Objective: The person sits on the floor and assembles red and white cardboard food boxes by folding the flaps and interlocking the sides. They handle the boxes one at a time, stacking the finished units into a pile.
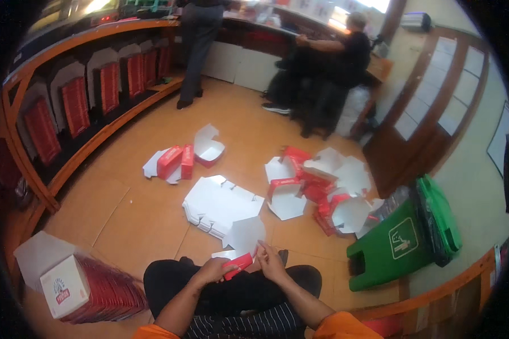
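A red and white cardboard box (249, 234), partly folded, is held over my lap between my hands. My left hand (210, 271) is closed on its red side at the left. At the box's right edge, my right hand (270, 263) pinches the card between thumb and fingers. The white lid flap stands up, away from me. Just beyond it on the floor lies a stack of flat white box blanks (220, 203) with slotted edges.
Folded red boxes (175, 161) lie ahead to the left; a heap of them (322, 181) lies right. A nested box stack (104, 288) stands near left. A green bin (396, 243) is at right, a shelf (90, 39) at left. Two people (201, 51) (333, 62) are at the back.
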Action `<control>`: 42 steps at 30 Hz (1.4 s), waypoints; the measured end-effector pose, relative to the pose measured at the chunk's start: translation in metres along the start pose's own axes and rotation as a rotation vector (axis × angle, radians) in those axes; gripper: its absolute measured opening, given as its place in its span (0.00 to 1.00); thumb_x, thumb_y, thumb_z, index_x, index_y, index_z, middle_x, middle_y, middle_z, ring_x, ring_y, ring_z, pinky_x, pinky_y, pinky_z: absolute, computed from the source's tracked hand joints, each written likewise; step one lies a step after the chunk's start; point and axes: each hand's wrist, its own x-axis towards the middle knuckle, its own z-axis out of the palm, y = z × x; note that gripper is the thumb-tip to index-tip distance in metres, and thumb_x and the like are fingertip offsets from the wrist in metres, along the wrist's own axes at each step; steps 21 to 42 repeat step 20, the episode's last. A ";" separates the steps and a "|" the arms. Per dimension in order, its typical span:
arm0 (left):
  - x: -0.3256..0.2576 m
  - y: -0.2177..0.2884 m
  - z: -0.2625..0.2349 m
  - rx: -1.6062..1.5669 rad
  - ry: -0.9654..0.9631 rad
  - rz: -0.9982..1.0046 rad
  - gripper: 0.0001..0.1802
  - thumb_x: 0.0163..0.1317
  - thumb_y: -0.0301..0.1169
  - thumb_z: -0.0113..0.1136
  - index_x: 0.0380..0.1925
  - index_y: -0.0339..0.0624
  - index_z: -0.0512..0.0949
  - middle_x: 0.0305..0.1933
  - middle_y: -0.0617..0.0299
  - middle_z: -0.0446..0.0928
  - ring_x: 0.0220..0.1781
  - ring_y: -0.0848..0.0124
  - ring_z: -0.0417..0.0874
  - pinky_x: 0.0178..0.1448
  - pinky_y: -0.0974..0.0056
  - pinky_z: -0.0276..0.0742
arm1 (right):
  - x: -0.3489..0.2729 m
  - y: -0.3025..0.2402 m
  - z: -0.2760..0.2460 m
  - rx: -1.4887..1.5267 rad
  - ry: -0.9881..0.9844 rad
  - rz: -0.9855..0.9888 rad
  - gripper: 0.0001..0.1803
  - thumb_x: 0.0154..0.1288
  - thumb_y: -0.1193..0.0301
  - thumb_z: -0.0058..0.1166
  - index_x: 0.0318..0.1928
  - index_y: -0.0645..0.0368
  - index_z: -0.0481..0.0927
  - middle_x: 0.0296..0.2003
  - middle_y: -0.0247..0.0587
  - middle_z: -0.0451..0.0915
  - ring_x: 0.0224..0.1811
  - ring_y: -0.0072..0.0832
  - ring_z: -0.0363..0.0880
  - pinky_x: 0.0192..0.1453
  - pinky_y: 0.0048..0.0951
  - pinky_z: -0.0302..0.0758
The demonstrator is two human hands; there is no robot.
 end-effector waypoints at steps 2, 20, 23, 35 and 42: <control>0.000 -0.003 0.003 -0.018 0.006 0.014 0.21 0.67 0.48 0.57 0.42 0.39 0.81 0.21 0.62 0.77 0.16 0.76 0.75 0.20 0.68 0.71 | 0.002 -0.007 -0.001 0.003 -0.034 0.038 0.18 0.69 0.72 0.51 0.59 0.57 0.74 0.42 0.49 0.72 0.43 0.35 0.75 0.51 0.32 0.74; 0.008 -0.016 0.004 0.083 0.035 0.240 0.23 0.68 0.48 0.55 0.44 0.37 0.81 0.35 0.50 0.82 0.37 0.67 0.81 0.45 0.60 0.76 | 0.007 0.008 0.016 -0.041 0.064 -0.133 0.12 0.63 0.68 0.59 0.43 0.62 0.77 0.55 0.56 0.65 0.61 0.49 0.66 0.65 0.45 0.65; 0.008 -0.016 0.004 0.083 0.035 0.240 0.23 0.68 0.48 0.55 0.44 0.37 0.81 0.35 0.50 0.82 0.37 0.67 0.81 0.45 0.60 0.76 | 0.007 0.008 0.016 -0.041 0.064 -0.133 0.12 0.63 0.68 0.59 0.43 0.62 0.77 0.55 0.56 0.65 0.61 0.49 0.66 0.65 0.45 0.65; 0.008 -0.016 0.004 0.083 0.035 0.240 0.23 0.68 0.48 0.55 0.44 0.37 0.81 0.35 0.50 0.82 0.37 0.67 0.81 0.45 0.60 0.76 | 0.007 0.008 0.016 -0.041 0.064 -0.133 0.12 0.63 0.68 0.59 0.43 0.62 0.77 0.55 0.56 0.65 0.61 0.49 0.66 0.65 0.45 0.65; 0.008 -0.016 0.004 0.083 0.035 0.240 0.23 0.68 0.48 0.55 0.44 0.37 0.81 0.35 0.50 0.82 0.37 0.67 0.81 0.45 0.60 0.76 | 0.007 0.008 0.016 -0.041 0.064 -0.133 0.12 0.63 0.68 0.59 0.43 0.62 0.77 0.55 0.56 0.65 0.61 0.49 0.66 0.65 0.45 0.65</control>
